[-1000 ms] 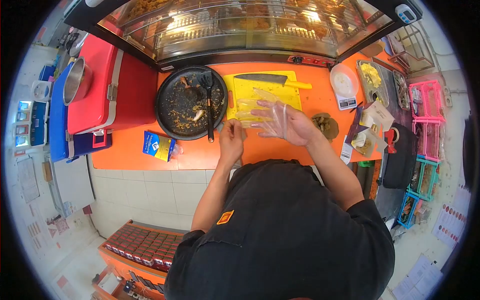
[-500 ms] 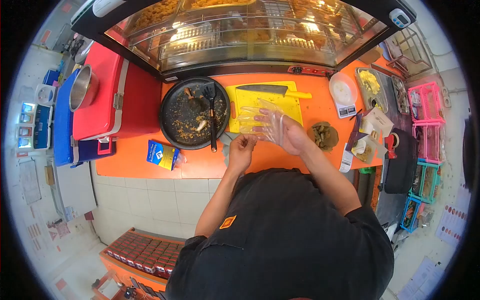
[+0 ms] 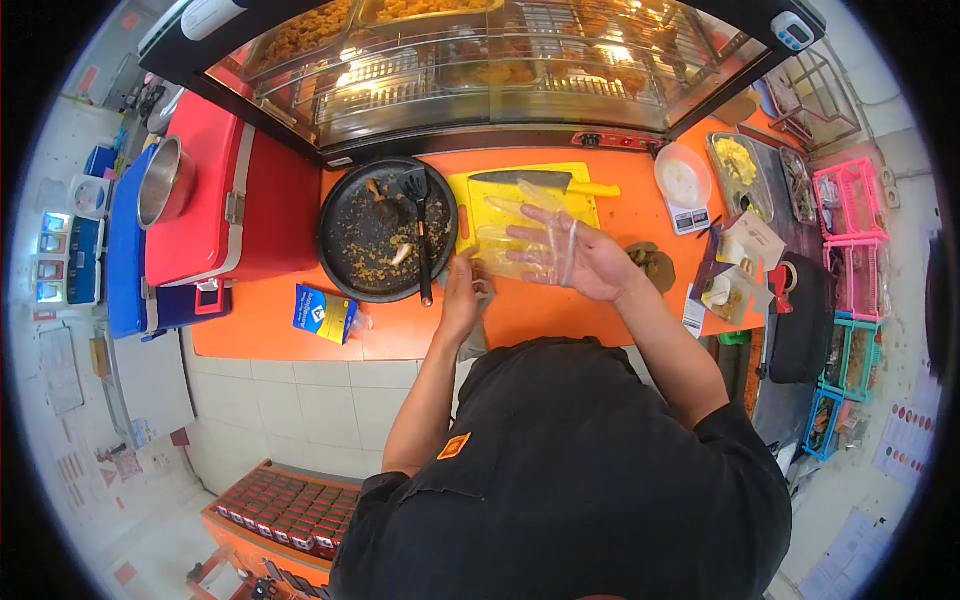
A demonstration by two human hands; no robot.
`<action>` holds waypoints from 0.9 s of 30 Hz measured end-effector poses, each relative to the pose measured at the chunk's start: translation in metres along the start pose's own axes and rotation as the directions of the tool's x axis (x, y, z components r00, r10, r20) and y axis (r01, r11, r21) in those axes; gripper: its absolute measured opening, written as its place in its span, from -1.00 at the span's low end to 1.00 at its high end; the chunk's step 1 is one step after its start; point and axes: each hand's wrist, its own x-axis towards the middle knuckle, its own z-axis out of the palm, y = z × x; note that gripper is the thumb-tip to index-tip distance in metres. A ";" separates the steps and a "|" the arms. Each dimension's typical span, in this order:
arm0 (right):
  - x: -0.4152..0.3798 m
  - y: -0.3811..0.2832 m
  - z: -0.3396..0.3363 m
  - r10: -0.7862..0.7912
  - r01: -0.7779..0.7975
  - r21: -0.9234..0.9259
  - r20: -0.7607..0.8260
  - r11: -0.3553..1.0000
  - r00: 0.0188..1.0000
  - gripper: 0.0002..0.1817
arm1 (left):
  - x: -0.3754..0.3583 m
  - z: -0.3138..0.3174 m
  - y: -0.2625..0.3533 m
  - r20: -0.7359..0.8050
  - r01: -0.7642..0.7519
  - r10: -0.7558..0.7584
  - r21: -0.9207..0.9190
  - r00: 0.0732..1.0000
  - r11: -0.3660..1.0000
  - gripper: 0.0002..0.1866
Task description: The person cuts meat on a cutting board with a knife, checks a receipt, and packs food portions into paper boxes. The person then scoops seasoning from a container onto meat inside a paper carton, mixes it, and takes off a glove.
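My right hand [image 3: 585, 258] is raised over the cutting board with fingers spread. A clear plastic glove [image 3: 545, 245] covers its fingers, bunched across the palm, its loose tips hanging past the fingertips. My left hand [image 3: 462, 295] is bare, near the black pan's right edge, seen side-on with fingers stretched upward and apart from the glove. A grey cloth [image 3: 474, 338] lies partly behind it. On the yellow cutting board [image 3: 480, 195] rests a knife [image 3: 540, 182] with a yellow handle. The round black pan [image 3: 350, 225] holds crumbs, some food pieces and a black slotted turner [image 3: 422, 230].
A glass food warmer [image 3: 490, 75] spans the back. At left stand a red cooler [image 3: 275, 200] and a metal bowl [image 3: 167, 180]. A blue-yellow packet [image 3: 325, 313] lies near the front edge. Right are a white bowl on a scale [image 3: 690, 218], a brown paper holder [image 3: 655, 268] and a food tray [image 3: 740, 165].
My left hand has let go of the glove and moved left and slightly down. My right hand has turned, its fingers spreading inside the glove.
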 end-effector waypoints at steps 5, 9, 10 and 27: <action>0.020 0.002 -0.017 0.127 -0.126 -0.009 0.103 0.992 0.987 -0.24 | 0.034 0.000 0.013 0.119 0.059 -0.043 -0.140 0.992 0.988 -0.55; 0.041 -0.014 -0.067 0.136 -0.135 -0.027 0.067 0.991 0.988 -0.30 | 0.064 0.002 0.009 -0.052 -0.002 0.018 0.286 0.998 0.958 -0.67; 0.045 -0.022 -0.090 0.116 -0.115 -0.028 0.039 0.993 0.993 -0.32 | 0.072 0.003 -0.003 -0.165 -0.141 0.197 0.304 0.966 0.942 -0.70; 0.056 -0.066 -0.233 -0.417 -0.486 -0.522 -0.253 -0.701 0.873 -0.51 | 0.120 0.012 -0.085 -0.344 0.245 -0.002 0.666 0.939 0.705 -0.56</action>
